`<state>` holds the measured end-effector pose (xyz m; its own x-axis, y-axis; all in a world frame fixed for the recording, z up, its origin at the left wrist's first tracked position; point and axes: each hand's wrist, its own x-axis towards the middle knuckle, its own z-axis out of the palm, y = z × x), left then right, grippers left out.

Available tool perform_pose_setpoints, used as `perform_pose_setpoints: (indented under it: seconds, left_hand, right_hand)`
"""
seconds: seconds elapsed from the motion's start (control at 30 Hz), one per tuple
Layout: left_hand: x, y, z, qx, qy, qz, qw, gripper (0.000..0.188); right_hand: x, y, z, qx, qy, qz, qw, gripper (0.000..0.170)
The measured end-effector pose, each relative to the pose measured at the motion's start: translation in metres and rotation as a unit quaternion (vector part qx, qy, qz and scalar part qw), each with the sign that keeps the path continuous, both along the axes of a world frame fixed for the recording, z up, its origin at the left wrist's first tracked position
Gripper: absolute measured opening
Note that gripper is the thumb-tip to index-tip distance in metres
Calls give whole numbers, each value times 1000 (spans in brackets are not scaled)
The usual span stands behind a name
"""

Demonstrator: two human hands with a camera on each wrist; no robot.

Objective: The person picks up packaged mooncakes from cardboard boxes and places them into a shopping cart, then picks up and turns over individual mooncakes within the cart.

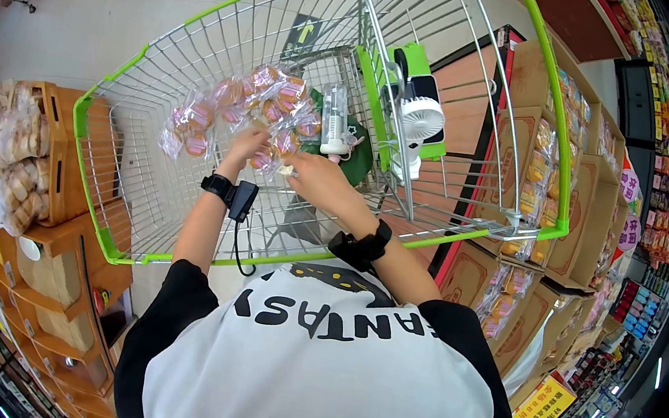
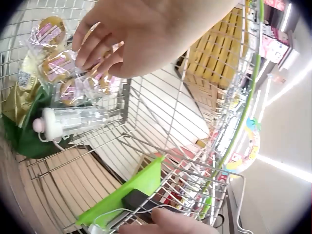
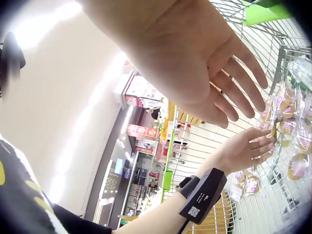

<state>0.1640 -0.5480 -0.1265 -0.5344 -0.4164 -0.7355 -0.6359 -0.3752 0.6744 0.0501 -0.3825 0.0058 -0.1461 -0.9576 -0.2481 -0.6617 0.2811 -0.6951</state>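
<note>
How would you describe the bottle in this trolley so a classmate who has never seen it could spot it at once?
Find the silver wire trolley with bright green edging. Inside, beside the round golden-brown buns in clear wrappers, is a dark green item. The transparent cylindrical bottle lies against it, set apart by its white, pink-tipped end.

left hand (image 1: 249,145), right hand (image 1: 327,185), both seemingly relaxed

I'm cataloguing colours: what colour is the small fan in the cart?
White; the small fan shows best in the head view.
</note>
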Motion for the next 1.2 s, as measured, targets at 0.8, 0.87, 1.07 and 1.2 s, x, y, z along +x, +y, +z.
perform_pose_setpoints:
  seconds: [0.8, 0.87, 1.07, 1.2]
  left_hand:
    - [-20, 31, -150, 188, -2, 49, 981, 21]
    - [-21, 37, -138, 188, 1, 81, 979, 21]
    - [-18, 45, -131, 180, 12, 148, 972, 21]
    - [-16, 39, -153, 179, -12, 158, 971, 25]
  right_hand:
    - [-22, -9, -75, 130, -142, -75, 978, 28]
    - [-22, -8, -78, 129, -144, -77, 978, 29]
    - [-22, -10, -63, 110, -115, -75, 984, 29]
    - [-17, -13, -43, 81, -64, -59, 993, 31]
